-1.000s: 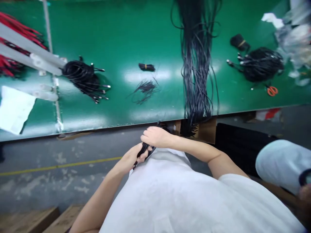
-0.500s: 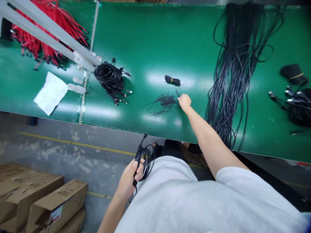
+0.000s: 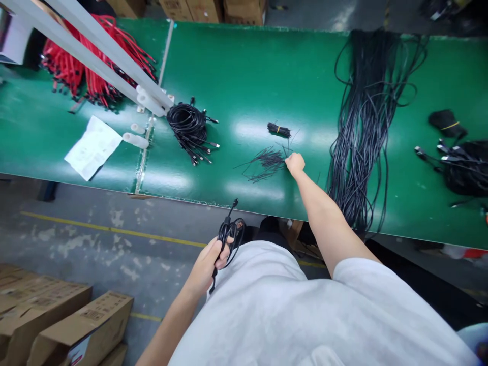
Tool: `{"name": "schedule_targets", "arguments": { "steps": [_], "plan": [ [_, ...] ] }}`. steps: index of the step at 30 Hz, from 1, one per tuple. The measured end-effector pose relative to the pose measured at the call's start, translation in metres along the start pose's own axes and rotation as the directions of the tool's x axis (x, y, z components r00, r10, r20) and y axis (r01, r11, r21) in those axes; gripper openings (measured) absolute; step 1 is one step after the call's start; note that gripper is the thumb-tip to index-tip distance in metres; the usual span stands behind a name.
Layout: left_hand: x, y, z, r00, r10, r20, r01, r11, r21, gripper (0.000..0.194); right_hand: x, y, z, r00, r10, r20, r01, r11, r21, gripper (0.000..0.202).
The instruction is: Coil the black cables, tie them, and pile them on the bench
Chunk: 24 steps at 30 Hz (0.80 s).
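Note:
My left hand (image 3: 217, 256) is wrapped round a coiled black cable (image 3: 232, 236) in front of the table edge, one plug end pointing up. My right hand (image 3: 295, 164) reaches onto the green table, its fingers pinched at the right end of a loose pile of thin black twist ties (image 3: 269, 160). A few ties poke out by the fingertips; the pinched tips are partly hidden. Just behind the pile lies a bundle of black ties (image 3: 279, 130) with a yellow band. Left of it rests a heap of coiled black cables (image 3: 188, 127) with metal plugs.
A long hank of black cables (image 3: 362, 122) crosses the green table (image 3: 244, 66) on the right, near more cables with plugs (image 3: 467, 165). Red cables (image 3: 84, 71), grey metal bars (image 3: 114, 46) and a white sheet (image 3: 92, 147) are at left. Cardboard boxes (image 3: 82, 325) stand on the floor.
The view has shifted, so the table things appear slightly further right and the boxes behind the table show. Both hands keep their grips; my right hand stays at the tie pile.

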State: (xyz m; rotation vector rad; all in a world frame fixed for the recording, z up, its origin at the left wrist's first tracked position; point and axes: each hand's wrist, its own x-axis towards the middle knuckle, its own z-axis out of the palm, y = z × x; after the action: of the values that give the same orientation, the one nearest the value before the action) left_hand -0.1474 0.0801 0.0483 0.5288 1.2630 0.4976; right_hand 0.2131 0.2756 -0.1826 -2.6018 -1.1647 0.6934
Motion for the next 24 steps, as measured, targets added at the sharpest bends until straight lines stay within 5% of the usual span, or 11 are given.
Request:
{"name": "schedule_targets", "arguments": {
  "steps": [7, 11, 13, 16, 17, 21, 24],
  "plan": [
    [0.004, 0.005, -0.009, 0.999, 0.042, -0.008, -0.042, 0.999, -0.014, 0.043, -0.023, 0.033, -0.036, 0.998, -0.058, 0.009, 0.056, 0.988, 0.145, 0.013],
    [0.014, 0.011, -0.002, 0.994, 0.087, 0.069, -0.088, 0.996, 0.015, 0.047, -0.041, 0.048, -0.056, 0.997, 0.039, 0.072, -0.064, 0.921, 0.385, 0.019],
    [0.019, 0.015, 0.002, 0.983, 0.129, 0.13, -0.134, 0.99, 0.032, 0.049, -0.067, 0.048, -0.066, 0.993, 0.094, 0.074, -0.117, 0.876, 0.468, 0.016],
    [0.026, 0.017, 0.008, 0.96, 0.212, 0.182, -0.23, 0.97, 0.083, 0.045, -0.146, 0.037, -0.076, 0.992, -0.011, 0.125, -0.077, 0.729, 0.68, 0.018],
    [0.028, 0.016, 0.01, 0.953, 0.232, 0.195, -0.256, 0.961, 0.105, 0.044, -0.181, 0.032, -0.078, 0.961, -0.138, 0.24, -0.095, 0.649, 0.755, 0.018],
    [0.03, 0.009, 0.021, 0.925, 0.241, 0.294, -0.293, 0.944, 0.149, 0.042, -0.306, 0.006, -0.07, 0.745, -0.374, 0.552, -0.25, 0.612, 0.751, 0.025],
    [0.027, 0.003, 0.028, 0.903, 0.163, 0.398, -0.221, 0.97, 0.104, 0.043, -0.334, -0.02, -0.062, 0.677, -0.43, 0.597, -0.407, 0.456, 0.791, 0.03]
  ]
}}
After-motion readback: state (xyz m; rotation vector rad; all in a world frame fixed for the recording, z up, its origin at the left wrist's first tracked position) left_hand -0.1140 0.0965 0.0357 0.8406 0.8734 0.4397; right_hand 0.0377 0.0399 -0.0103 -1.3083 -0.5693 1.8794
